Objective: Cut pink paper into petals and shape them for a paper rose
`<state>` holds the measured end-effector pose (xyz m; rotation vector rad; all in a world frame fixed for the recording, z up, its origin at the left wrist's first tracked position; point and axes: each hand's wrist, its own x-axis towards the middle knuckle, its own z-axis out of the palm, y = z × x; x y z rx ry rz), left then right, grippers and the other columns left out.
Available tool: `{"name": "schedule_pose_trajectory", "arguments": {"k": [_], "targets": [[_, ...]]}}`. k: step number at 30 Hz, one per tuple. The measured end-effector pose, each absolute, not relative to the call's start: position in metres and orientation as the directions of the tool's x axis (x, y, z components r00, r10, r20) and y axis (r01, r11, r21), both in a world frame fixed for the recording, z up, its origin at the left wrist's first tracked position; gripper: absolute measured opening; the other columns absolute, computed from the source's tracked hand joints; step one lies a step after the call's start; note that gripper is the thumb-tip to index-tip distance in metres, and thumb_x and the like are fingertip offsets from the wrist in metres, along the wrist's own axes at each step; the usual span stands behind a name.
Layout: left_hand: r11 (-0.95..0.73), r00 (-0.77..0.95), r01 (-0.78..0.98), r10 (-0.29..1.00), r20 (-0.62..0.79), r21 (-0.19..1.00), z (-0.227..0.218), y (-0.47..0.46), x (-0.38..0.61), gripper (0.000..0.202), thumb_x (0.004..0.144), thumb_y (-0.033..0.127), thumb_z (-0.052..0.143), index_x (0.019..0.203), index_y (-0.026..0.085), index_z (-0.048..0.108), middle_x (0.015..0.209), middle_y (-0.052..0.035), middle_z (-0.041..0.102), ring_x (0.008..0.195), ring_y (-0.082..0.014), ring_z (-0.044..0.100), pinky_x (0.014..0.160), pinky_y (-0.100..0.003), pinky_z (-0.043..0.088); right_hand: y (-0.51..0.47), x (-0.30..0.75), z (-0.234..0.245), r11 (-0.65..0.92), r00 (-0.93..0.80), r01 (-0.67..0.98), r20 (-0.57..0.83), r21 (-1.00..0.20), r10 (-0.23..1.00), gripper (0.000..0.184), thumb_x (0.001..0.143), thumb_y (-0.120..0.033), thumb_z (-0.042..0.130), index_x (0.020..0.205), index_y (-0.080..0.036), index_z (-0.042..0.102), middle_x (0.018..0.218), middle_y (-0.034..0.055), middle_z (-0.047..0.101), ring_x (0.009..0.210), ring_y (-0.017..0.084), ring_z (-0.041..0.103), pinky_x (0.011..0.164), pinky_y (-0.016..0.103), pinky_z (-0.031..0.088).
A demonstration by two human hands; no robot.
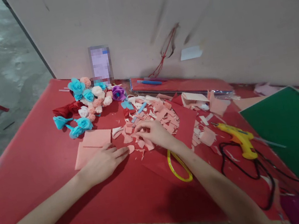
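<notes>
My left hand (pixel 107 160) lies palm down on the red table, fingers stretched out. Its fingertips reach a small rounded pink paper piece (pixel 131 149). Just behind that hand are folded pink paper sheets (pixel 96 137). Over the heap of pink paper scraps (pixel 164 115), my right hand (pixel 154 131) is closed in a pinch, with what looks like a pink paper piece (pixel 133 131) at its fingertips. Yellow scissor handles (pixel 189 176) show beneath my right forearm; the blades are hidden.
Blue, white, pink, red and purple paper flowers (pixel 88 95) cluster at the back left. To the right lie a yellow glue gun (pixel 242 140) with a black cord and a green board (pixel 294 132). A blue pen (pixel 149 82) rests on a red packet (pixel 185 84) by the wall.
</notes>
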<state>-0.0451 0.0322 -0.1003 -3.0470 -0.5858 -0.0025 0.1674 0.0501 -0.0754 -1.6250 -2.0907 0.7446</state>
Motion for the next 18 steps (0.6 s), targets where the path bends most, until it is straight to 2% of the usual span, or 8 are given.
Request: {"name": "schedule_pose_trajectory", "arguments": {"k": [4,10,14,18], "targets": [[-0.935,0.936,0.351,0.350,0.024,-0.054,-0.098,0.033,-0.046,0.038,0.083,0.006,0.036,0.119,0.014,0.046,0.124,-0.0049,0.050,0.076,-0.0156,0.054,0.077,-0.030,0.037,0.045,0.166,-0.077,0.232,-0.390,0.714,-0.099,-0.661,0.916,0.012,0.073,-0.008,0.056,0.069,-0.015,0.065,0.062,-0.0012,0.062,0.056,0.009,0.054,0.055,0.021,0.040],[-0.937,0.938,0.346,0.346,0.007,-0.039,-0.097,0.034,-0.045,0.038,0.083,0.006,0.036,0.119,0.014,0.045,0.116,-0.0065,0.053,0.076,-0.0161,0.055,0.078,-0.030,0.037,0.050,0.158,-0.088,0.346,-0.556,0.672,-0.137,-0.655,0.820,0.012,0.080,-0.014,0.055,0.069,-0.012,0.060,0.068,-0.0016,0.060,0.063,0.010,0.056,0.061,0.025,0.045],[-0.936,0.937,0.350,0.349,0.016,-0.029,-0.098,0.033,-0.046,0.037,0.082,0.005,0.037,0.117,0.013,0.046,0.115,-0.0063,0.054,0.077,-0.0168,0.054,0.080,-0.031,0.036,0.051,0.154,-0.096,0.386,-0.574,0.687,-0.134,-0.616,0.808,0.016,0.084,-0.021,0.052,0.072,-0.012,0.059,0.071,-0.0013,0.060,0.068,0.011,0.058,0.066,0.029,0.047],[-0.937,0.936,0.349,0.349,0.044,-0.012,-0.099,0.033,-0.046,0.037,0.080,0.003,0.038,0.114,0.013,0.048,0.118,-0.0055,0.054,0.082,-0.0179,0.054,0.083,-0.031,0.035,0.047,0.151,-0.098,0.385,-0.525,0.736,-0.109,-0.557,0.844,0.014,0.083,-0.019,0.052,0.074,-0.012,0.059,0.075,-0.0001,0.061,0.076,0.013,0.058,0.072,0.033,0.046]]}}
